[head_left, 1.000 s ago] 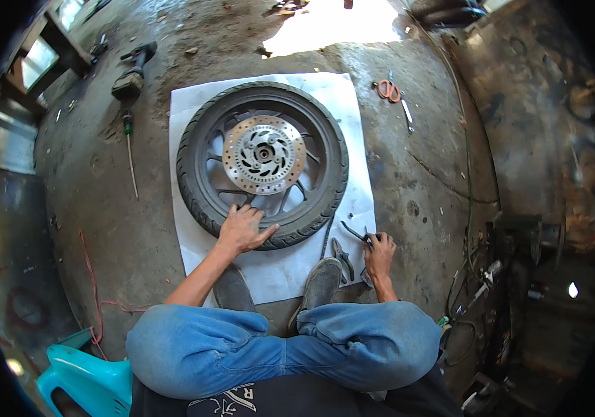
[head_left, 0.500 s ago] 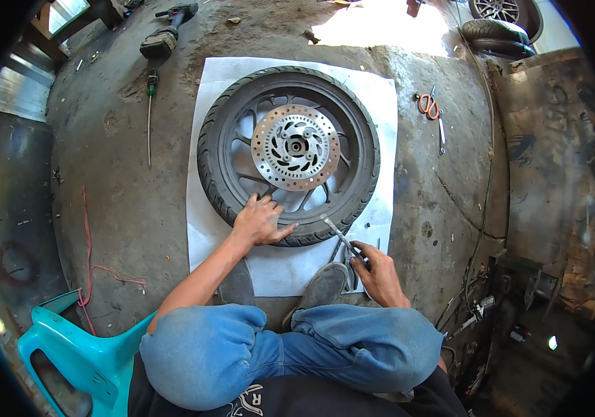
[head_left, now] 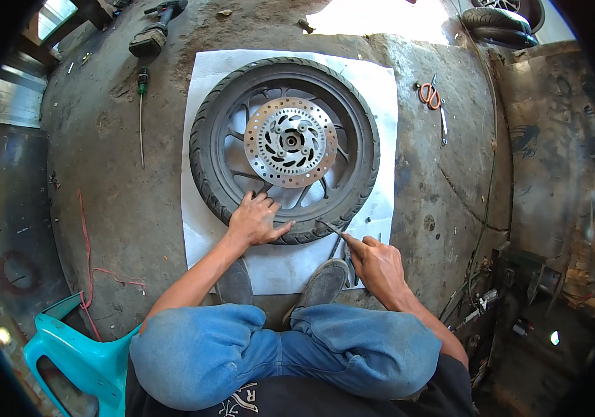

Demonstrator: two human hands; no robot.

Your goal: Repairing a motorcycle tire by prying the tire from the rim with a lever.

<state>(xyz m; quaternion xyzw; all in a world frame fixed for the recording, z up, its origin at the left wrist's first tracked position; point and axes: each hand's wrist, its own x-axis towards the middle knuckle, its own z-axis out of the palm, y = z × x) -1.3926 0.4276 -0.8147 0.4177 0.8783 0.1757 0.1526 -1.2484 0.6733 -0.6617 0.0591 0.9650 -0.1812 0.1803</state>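
The wheel (head_left: 285, 149) lies flat on a white sheet (head_left: 381, 90) on the concrete floor (head_left: 103, 174), disc side up, just far of the person's shoes; the brake disc (head_left: 290, 142) sits at its centre, bolted to the hub. The left hand (head_left: 254, 221) rests palm down on the near edge of the tyre, fingers spread and thumb out to the right; the right hand (head_left: 375, 263) is just near of the tyre on the right, fingers closed round a thin metal tool (head_left: 330, 227) whose tip reaches the tyre's near edge.

The wheel looks heavy and stiff, a cast rim with rubber round it; I judge it will not slide easily on the sheet, though the sheet itself may creep on the floor. The tyre gives a grippy, slightly yielding hold, best taken at its edge with both hands on opposite sides, or through the gaps between spokes; the disc is thin and hard-edged, and better left untouched. The tool seems light and rigid, easy to slip off the rubber under pressure.

Left of the sheet lies a screwdriver (head_left: 142, 111); to the right, orange scissors (head_left: 429, 95); a teal stool (head_left: 75, 354) stands near left.
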